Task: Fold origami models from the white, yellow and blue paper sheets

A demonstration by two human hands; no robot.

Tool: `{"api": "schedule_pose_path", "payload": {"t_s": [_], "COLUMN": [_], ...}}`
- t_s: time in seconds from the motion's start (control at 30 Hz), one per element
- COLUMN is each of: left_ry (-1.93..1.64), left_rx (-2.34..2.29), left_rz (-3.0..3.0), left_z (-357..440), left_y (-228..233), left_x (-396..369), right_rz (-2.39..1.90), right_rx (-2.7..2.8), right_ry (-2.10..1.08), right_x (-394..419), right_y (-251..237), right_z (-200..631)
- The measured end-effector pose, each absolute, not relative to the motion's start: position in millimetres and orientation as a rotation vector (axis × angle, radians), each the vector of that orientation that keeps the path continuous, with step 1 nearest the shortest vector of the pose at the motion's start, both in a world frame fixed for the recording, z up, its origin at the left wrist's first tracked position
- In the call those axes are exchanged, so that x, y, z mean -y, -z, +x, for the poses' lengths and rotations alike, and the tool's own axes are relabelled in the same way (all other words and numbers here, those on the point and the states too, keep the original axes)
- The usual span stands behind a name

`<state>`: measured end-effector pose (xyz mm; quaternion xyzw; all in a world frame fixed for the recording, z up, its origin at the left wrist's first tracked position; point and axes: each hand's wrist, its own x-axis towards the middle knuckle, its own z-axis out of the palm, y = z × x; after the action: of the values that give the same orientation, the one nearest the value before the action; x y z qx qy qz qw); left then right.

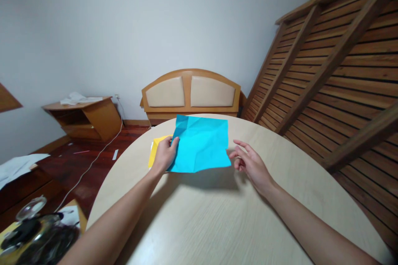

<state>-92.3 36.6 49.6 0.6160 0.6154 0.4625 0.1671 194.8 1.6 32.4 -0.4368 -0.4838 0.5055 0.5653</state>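
A creased sheet of blue paper is held up over the round table, its shadow falling on the wood below. My left hand grips its left edge, thumb on the near face and fingers hidden behind. Off the sheet's right edge, my right hand holds nothing; its index finger is stretched out and the others are loosely curled. Yellow paper with a bit of white at its edge lies on the table, partly covered by my left hand and the blue sheet.
Beyond the table stands a wooden headboard with cream panels. Slatted wood leans along the right. At left are a low cabinet, a white cord on the floor, and a clear and black object near the table's edge.
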Motion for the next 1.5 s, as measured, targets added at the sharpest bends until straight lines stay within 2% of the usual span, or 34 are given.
{"api": "schedule_pose_path", "payload": {"t_s": [0.2, 0.37, 0.5, 0.6, 0.63, 0.7, 0.77, 0.87, 1.1, 1.23, 1.33, 1.4, 1.5], "left_ry": [-1.225, -0.977, -0.791, -0.789, -0.828, -0.861, -0.672, -0.291, -0.043, 0.033, 0.057, 0.02, -0.146], "left_rx": [-2.001, -2.194, -2.349, -2.472, -2.492, -2.305, -2.152, -2.173, -2.122, -2.073, -2.076, -2.102, -2.139], "left_rz": [1.644, 1.615, 1.626, 1.735, 1.938, 2.33, 2.474, 2.256, 2.236, 2.253, 2.257, 2.268, 2.348], "left_z": [-152, -178, -183, -169, -160, -137, -113, -89, -118, -159, -180, -180, -151], "left_y": [-54, -47, -44, -44, -44, -39, -28, -5, 8, -8, -24, -35, -49], "left_x": [-56, -62, -59, -51, -48, -43, -40, -41, -63, -78, -87, -92, -91], "right_rz": [-1.097, -1.17, -1.196, -1.205, -1.206, -1.207, -1.206, -1.203, -1.231, -1.236, -1.253, -1.286, -1.303], "right_rx": [1.183, 1.151, 1.137, 1.126, 1.125, 1.126, 1.129, 1.126, 1.181, 1.446, 1.85, 1.988, 2.058], "right_ry": [-1.292, -1.269, -1.259, -1.267, -1.271, -1.279, -1.284, -1.283, -1.26, -1.059, -0.656, -0.465, -0.398], "right_x": [2, -5, -8, -8, -8, -8, -8, -10, -14, -16, -20, -24, -28], "right_y": [-29, -25, -24, -24, -25, -25, -25, -24, -13, 3, 10, 11, 10], "right_z": [187, 191, 194, 194, 194, 194, 194, 194, 196, 199, 202, 204, 203]}}
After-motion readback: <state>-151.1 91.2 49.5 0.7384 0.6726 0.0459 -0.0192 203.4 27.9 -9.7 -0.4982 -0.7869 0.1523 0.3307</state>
